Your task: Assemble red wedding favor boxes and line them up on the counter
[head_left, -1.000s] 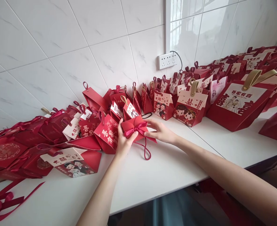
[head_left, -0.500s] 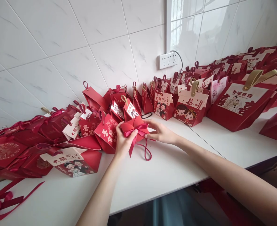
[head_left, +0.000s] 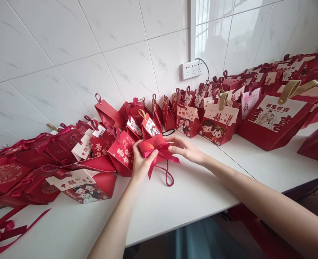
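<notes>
Head view: closed red gift box [head_left: 151, 143]

White counter [head_left: 191, 201], red gift boxes [head_left: 218, 126]

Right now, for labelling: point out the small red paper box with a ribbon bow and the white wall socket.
small red paper box [head_left: 151, 144]: head view, top flap.
white wall socket [head_left: 191, 69]: head view, faceplate centre.

White marbled wall tiles [head_left: 67, 54] rise beyond the fingers [head_left: 178, 141]; a white socket [head_left: 191, 69] sits above and right of them, over the white table [head_left: 191, 194].
</notes>
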Tool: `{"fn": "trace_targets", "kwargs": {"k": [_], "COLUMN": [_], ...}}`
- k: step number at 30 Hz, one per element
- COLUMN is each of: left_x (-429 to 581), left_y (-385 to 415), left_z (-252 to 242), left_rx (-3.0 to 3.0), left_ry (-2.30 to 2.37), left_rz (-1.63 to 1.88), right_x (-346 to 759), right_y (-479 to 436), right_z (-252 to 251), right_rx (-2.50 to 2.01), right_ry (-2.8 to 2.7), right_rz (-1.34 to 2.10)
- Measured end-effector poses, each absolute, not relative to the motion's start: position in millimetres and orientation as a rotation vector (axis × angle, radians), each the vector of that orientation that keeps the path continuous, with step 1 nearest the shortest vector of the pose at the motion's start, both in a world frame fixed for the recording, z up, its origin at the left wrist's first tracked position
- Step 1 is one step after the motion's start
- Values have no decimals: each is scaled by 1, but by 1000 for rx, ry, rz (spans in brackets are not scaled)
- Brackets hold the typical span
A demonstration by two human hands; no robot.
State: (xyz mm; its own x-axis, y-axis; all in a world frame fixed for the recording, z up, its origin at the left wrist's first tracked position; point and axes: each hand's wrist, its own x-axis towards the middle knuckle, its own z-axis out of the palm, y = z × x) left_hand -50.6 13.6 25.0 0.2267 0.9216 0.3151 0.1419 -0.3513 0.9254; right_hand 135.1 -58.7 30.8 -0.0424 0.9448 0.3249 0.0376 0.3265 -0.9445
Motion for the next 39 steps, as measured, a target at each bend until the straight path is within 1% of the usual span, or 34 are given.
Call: {"fn": "trace_targets", "kwargs": {"k": [4, 8, 14, 16, 23, 32, 35, 39], "left_x": [-52, -51, -47, -47, -48, -45, -46, -49], "left_y": [12, 9, 10, 11, 11, 11, 12, 13], "left_z": [28, 28, 20, 19, 22, 19, 19, 21], "left_rx": [1705, 1753, 1797, 1826, 1934, 1923, 1903, 1887], "left_ry": [974, 968, 1135, 1171, 1105, 1108, 1102, 1049], "left_rz": [1182, 1193, 1513, 1570, 1663, 1687, 1680, 1641], "right_x": [132, 132, 133, 133, 132, 132, 132, 135], "right_y": [-53, -51, -51, -51, -52, -51, -53, -57], "right_z": [27, 27, 26, 26, 28, 28, 27, 26], "right_rx": [-1009, -1008, -995, -1005, -1002, -936, -971, -1069], "right_ry": [-1322, -1303, -1246, -1230, -1206, -1214, -1258, -1403], "right_rz": [858, 918, 958, 959, 994, 1045, 985, 796]}}
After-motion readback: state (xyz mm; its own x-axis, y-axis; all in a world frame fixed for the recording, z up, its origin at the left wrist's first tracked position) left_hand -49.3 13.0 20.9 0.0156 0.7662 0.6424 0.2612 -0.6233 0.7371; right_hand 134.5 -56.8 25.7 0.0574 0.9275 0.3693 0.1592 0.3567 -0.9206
